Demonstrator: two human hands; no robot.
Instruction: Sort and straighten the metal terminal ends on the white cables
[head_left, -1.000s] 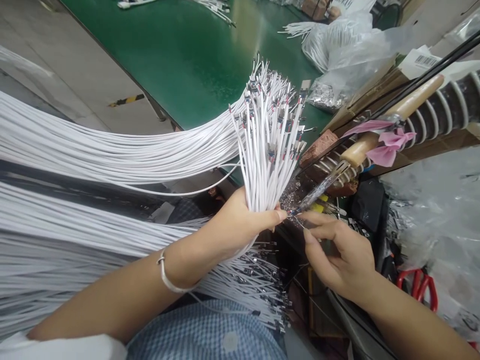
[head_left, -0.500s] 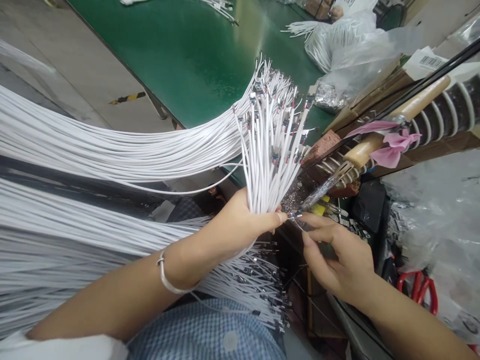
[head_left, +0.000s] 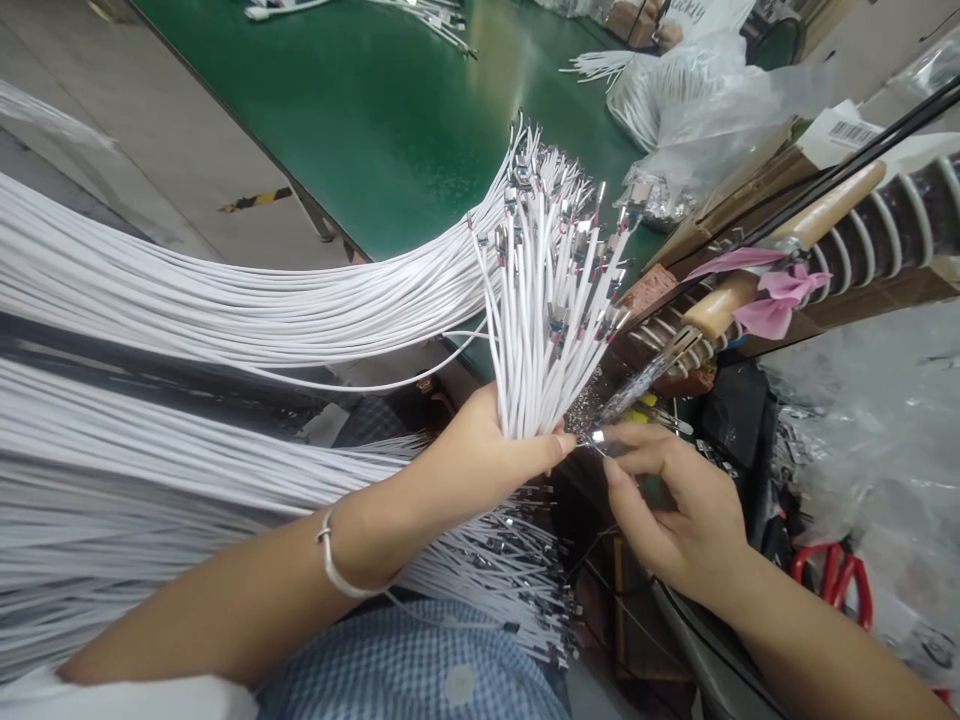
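My left hand (head_left: 499, 450) is closed round a bundle of white cables (head_left: 536, 340), whose ends carry small metal connectors and fan upward. Between its thumb and forefinger, one cable end with a shiny metal connector (head_left: 596, 437) sticks out to the right. Just above that connector is the tip of a soldering iron (head_left: 649, 378), fixed at a slant with a wooden handle. My right hand (head_left: 679, 510) pinches a thin strand of solder wire (head_left: 598, 450) between thumb and fingers, its end at the connector. Whether the iron tip touches the connector, I cannot tell.
More long white cables (head_left: 300, 310) hang across the left and over the green table (head_left: 360, 130). Another mass of cable ends (head_left: 510, 570) lies below my left arm. Red-handled pliers (head_left: 832, 580), plastic bags (head_left: 862, 430) and a brick (head_left: 649, 290) are on the right.
The bundle in my left hand has tilted slightly to the right. The connector has dropped a little away from the iron tip. My right hand stays nearly in place.
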